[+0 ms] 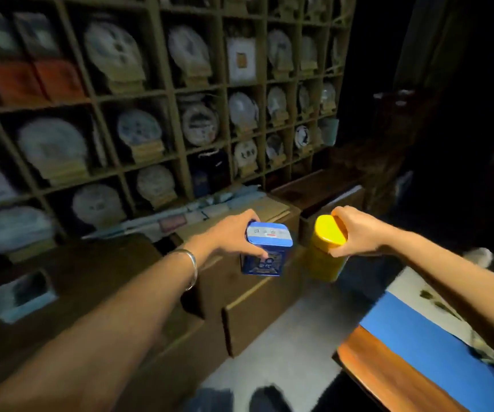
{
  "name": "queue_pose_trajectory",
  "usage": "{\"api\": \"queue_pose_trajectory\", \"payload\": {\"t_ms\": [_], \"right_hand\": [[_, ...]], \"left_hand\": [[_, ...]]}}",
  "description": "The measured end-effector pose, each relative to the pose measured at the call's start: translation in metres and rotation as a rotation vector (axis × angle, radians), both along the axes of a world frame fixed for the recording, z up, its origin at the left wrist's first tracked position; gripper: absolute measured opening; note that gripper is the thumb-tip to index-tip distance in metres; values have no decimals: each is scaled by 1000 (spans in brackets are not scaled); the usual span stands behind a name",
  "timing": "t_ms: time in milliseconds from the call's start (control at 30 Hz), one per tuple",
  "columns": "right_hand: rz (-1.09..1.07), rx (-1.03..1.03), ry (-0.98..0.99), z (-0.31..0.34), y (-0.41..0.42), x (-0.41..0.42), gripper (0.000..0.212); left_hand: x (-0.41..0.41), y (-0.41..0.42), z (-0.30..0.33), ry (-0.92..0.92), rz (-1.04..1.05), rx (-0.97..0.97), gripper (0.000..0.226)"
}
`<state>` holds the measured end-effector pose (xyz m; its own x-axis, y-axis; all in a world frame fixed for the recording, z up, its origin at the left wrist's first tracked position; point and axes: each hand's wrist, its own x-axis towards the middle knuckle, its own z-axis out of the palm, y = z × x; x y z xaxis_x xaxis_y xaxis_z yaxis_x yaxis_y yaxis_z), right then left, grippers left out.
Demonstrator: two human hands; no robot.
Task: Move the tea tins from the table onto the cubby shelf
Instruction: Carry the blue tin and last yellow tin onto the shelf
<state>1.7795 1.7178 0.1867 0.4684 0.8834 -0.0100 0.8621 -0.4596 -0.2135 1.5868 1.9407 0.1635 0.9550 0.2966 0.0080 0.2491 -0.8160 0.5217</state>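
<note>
My left hand (231, 236) grips a blue rectangular tea tin (265, 254) by its lid end, held in the air at the centre of the view. My right hand (355, 233) grips a yellow round tea tin (326, 251) by its yellow lid, just right of the blue one. Both tins hang above the cardboard boxes in front of the cubby shelf (177, 90), which fills the upper left. The table (388, 361) with its blue cloth lies at the lower right.
The cubbies hold wrapped round tea cakes on small stands (112, 52), orange boxes (32, 81) and a dark bag (210, 171). Brown cardboard boxes (254, 307) stand on the floor below the shelf. A strip of grey floor (293, 337) runs between boxes and table.
</note>
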Motion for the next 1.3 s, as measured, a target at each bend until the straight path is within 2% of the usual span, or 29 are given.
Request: {"api": "queue_pose_trajectory", "payload": {"t_ms": [100,233,433,667,767,900,1067,1200,1300], "right_hand": [[164,2,-29,40,99,-42,81],[409,68,-53,93,221,-106,75],[723,187,-55,153,383,-191,82],[985,229,117,218,524,-267,79],[1041,259,103,235,568,-297,81],[1071,291,72,247,618,-330,82],[1049,286,48,261,671,-362,80],[980,278,21,276,718,-377,76],[914,293,1,293,748,-384,79]], "left_hand": [[-72,66,37,-66,182,1,69],[-165,145,86,-167,405,-57,68],[-285,237,155,-293,714,8,67],[-381,309,216,-414,969,46,62],[-409,330,235,-428,1026,95,56],[-438,369,251,-432,1056,107,71],[-461,432,269,-505,989,96,66],[-476,489,286,-528,917,103,53],[-480,531,305,-532,878,94,55]]}}
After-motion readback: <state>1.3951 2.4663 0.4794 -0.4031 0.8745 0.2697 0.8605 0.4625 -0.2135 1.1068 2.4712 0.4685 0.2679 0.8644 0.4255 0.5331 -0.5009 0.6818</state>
